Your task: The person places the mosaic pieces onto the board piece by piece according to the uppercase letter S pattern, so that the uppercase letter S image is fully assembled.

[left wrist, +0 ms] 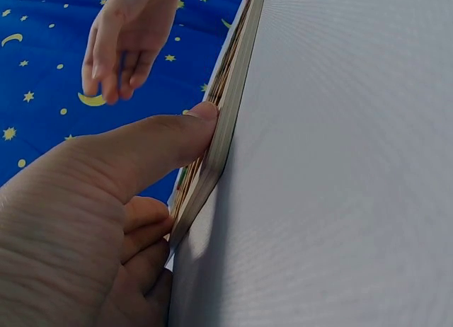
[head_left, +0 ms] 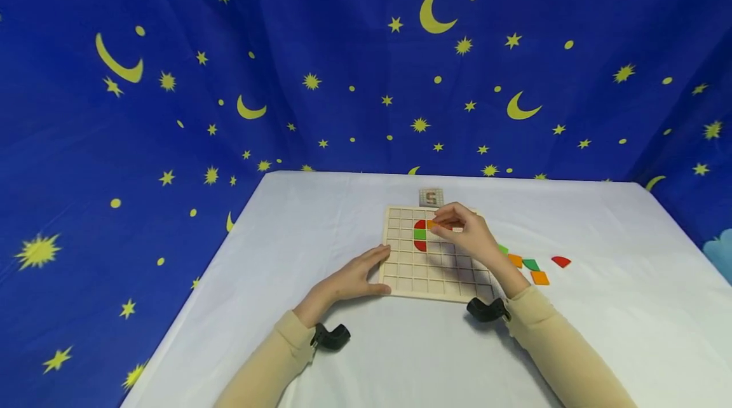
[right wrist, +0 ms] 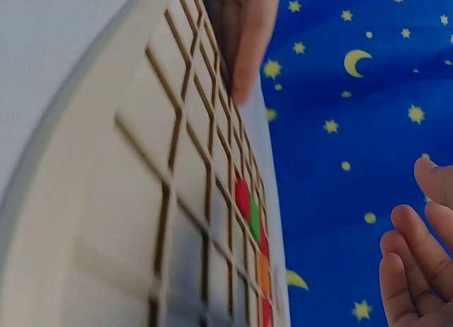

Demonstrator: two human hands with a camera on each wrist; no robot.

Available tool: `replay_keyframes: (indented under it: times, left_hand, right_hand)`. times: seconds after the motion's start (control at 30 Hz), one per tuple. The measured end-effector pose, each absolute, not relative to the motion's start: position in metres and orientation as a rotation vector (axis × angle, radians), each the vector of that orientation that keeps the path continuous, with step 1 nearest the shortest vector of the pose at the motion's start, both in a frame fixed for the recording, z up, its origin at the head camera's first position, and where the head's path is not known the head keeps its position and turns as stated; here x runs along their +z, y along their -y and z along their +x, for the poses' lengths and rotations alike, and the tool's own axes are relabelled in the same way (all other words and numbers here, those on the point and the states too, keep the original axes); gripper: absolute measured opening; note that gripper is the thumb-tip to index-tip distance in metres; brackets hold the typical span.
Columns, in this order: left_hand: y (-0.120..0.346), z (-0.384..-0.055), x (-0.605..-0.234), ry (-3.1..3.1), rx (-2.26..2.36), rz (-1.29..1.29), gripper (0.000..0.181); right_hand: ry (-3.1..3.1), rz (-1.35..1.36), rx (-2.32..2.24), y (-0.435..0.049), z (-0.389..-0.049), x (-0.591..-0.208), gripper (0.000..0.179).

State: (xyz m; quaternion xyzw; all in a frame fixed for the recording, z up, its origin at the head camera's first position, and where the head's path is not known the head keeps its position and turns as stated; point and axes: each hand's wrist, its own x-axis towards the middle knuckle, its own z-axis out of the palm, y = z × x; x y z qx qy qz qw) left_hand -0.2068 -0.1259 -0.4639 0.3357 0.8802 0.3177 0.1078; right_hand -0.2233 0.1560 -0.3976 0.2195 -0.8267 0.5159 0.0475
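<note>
A pale wooden grid board point(head_left: 412, 271) lies on the white table. In its upper part sit a red quarter-round piece point(head_left: 420, 224), a green square point(head_left: 420, 234), another red piece point(head_left: 420, 246) and an orange piece point(head_left: 431, 224); a further red one point(right wrist: 267, 311) shows beside the orange in the right wrist view. My left hand point(head_left: 351, 278) rests at the board's near left corner, thumb and fingers spread against its edges. Above the pieces hovers my right hand point(head_left: 470, 233), fingers loosely bent. Nothing shows between those fingers point(right wrist: 410, 249) in the right wrist view.
Beyond the board stands a small card point(head_left: 431, 197) with a gridded pattern. To the right lie loose pieces: orange squares point(head_left: 540, 278), a green quarter-round point(head_left: 530, 264), a red quarter-round point(head_left: 561, 261) and a partly hidden green one. A blue star-patterned cloth point(head_left: 366, 46) hangs behind.
</note>
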Motion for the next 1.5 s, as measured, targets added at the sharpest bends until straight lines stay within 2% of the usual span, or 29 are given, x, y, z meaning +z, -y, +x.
replay_keyframes:
  times: [0.1, 0.43, 0.53, 0.67, 0.8, 0.97, 1.5]
  left_hand:
    - [0.126, -0.206, -0.465, -2.587, 0.940, 0.986, 0.083]
    - [0.128, -0.206, -0.466, -2.582, 0.929, 0.995, 0.084]
    - [0.129, -0.207, -0.464, -2.586, 0.933, 0.977, 0.084]
    - [0.130, -0.208, -0.463, -2.593, 0.939, 0.968, 0.084]
    - [0.130, -0.208, -0.464, -2.587, 0.945, 0.969, 0.083]
    - [0.128, -0.208, -0.466, -2.569, 0.966, 0.989, 0.084]
    - [0.128, -0.209, -0.467, -2.573, 0.944, 0.990, 0.085]
  right_hand:
    - [2.557, 0.628, 1.503, -0.176, -0.219, -0.395, 0.029]
    - [2.555, 0.378, 1.298, -0.303, -0.225, -0.456, 0.042]
    - [2.602, 0.303, 1.258, -0.322, -0.216, -0.454, 0.045]
    - [2.647, 0.235, 1.251, -0.320, -0.201, -0.443, 0.045]
    - [2.659, 0.287, 1.230, -0.312, -0.193, -0.440, 0.037]
    - [2.731, 0.347, 1.150, -0.310, -0.193, -0.448, 0.031]
    - [2.816, 0.403, 0.986, -0.311, -0.199, -0.473, 0.029]
